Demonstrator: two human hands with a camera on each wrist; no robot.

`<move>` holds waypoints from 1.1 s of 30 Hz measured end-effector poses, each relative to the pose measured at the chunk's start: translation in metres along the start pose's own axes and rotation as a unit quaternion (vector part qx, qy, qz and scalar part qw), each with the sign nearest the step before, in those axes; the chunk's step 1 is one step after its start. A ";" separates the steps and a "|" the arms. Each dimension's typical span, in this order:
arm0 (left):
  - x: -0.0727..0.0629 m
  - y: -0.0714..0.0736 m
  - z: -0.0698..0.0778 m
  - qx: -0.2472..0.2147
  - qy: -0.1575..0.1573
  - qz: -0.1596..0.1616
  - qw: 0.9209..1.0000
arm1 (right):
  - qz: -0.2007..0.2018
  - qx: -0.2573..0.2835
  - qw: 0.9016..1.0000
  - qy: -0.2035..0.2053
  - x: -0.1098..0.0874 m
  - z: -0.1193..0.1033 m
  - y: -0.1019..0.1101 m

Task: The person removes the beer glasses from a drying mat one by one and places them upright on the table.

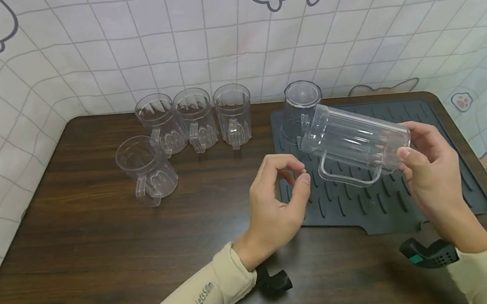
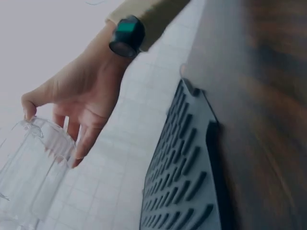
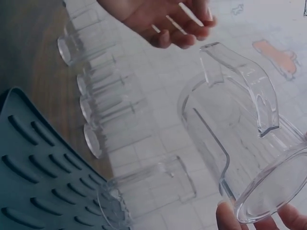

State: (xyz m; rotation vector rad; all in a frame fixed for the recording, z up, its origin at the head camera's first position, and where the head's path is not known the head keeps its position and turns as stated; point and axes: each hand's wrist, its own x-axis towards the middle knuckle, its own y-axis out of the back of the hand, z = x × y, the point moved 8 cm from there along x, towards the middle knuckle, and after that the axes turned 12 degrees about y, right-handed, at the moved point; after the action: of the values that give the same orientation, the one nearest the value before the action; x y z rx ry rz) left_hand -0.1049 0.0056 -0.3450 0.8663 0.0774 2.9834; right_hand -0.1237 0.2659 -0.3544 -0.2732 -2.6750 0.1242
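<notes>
My right hand (image 1: 431, 162) grips a clear plastic mug (image 1: 353, 135) by its base, thumb on the near side and fingers behind. The mug is tilted on its side above the dark drying mat (image 1: 386, 213), mouth toward the left and handle toward me. Left of it hovers my left hand (image 1: 278, 208), fingers loosely bent, thumb and forefinger almost meeting with nothing between them. In the right wrist view the left hand (image 3: 163, 19) is just apart from the mug's handle (image 3: 252, 79). Another clear mug (image 1: 302, 109) stands upside down at the mat's back left corner, overlapped by the held one.
Three clear mugs stand upright in a row at the back of the brown table (image 1: 71, 258), the rightmost mug (image 1: 234, 115) nearest the mat. One more upright mug (image 1: 146, 169) stands in front of the row's left end. A tiled-print curtain (image 1: 184, 37) borders the table.
</notes>
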 end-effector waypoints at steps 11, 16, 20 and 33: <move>0.004 -0.023 -0.051 -0.261 0.286 -0.057 0.920 | 0.020 0.080 0.996 0.035 0.004 -0.001 -0.008; -0.005 -0.044 -0.060 -0.375 0.370 -0.110 0.843 | 0.033 0.087 0.995 0.045 0.004 0.000 -0.012; -0.010 -0.057 -0.059 -0.426 0.401 -0.143 0.799 | 0.046 0.079 0.995 0.045 0.004 0.002 -0.012; -0.017 -0.075 -0.050 -0.551 0.414 -0.142 0.710 | 0.044 0.110 0.991 0.059 -0.001 0.008 -0.017</move>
State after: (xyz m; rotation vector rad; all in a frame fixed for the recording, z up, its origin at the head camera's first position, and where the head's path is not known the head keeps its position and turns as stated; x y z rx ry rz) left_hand -0.1160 0.0783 -0.4007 -0.5650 -1.2387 2.1545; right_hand -0.1294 0.2492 -0.3592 -0.3171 -2.5047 0.4151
